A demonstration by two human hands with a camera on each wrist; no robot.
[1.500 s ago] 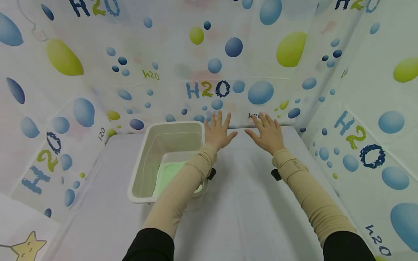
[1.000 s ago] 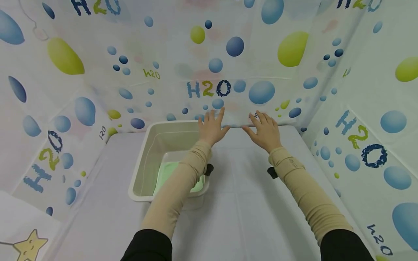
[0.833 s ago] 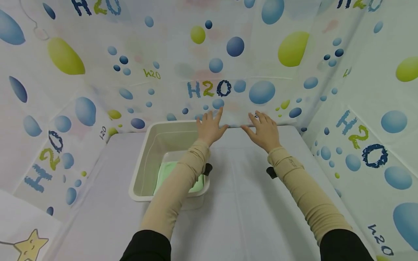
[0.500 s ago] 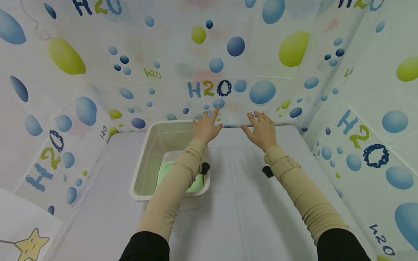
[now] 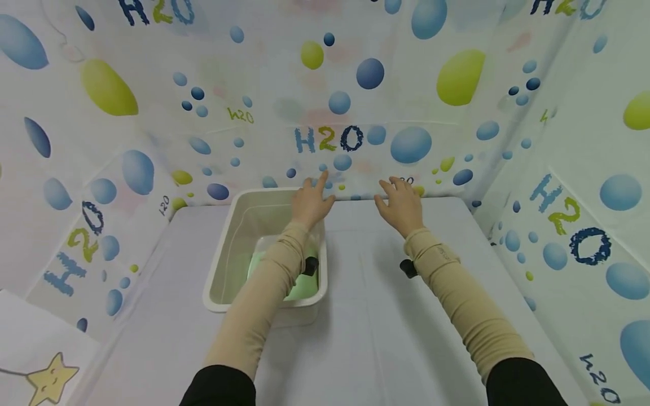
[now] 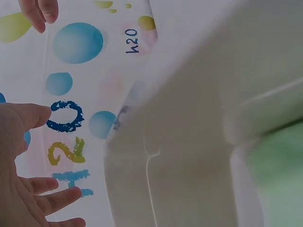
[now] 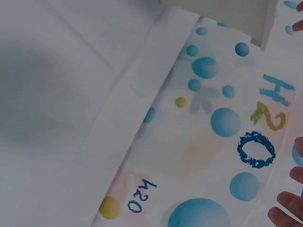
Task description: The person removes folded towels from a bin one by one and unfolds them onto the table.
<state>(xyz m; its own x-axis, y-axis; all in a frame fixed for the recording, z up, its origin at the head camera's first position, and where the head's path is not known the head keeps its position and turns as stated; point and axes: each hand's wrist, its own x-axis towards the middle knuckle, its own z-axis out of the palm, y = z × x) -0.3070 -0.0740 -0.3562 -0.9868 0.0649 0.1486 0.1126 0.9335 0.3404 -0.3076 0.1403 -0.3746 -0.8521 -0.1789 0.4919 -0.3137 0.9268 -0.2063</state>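
Note:
In the head view my left hand is held over the right side of a cream plastic tub, fingers spread and holding nothing. My right hand hovers to the right of the tub above the white table, its fingers slightly bent and nothing in them. Inside the tub, at the bottom, lies a pale green item, partly covered by my left forearm. The left wrist view shows the same green item blurred, beside the tub's inner wall.
A white cloth covers the table. Behind it hangs a white curtain printed with blue and green drops and H2O lettering, which also closes off both sides. A printed yellow star shows at lower left.
Both hands have drifted to the left, the left one further over the tub, the right one closer to it. The tub stays in place on the table.

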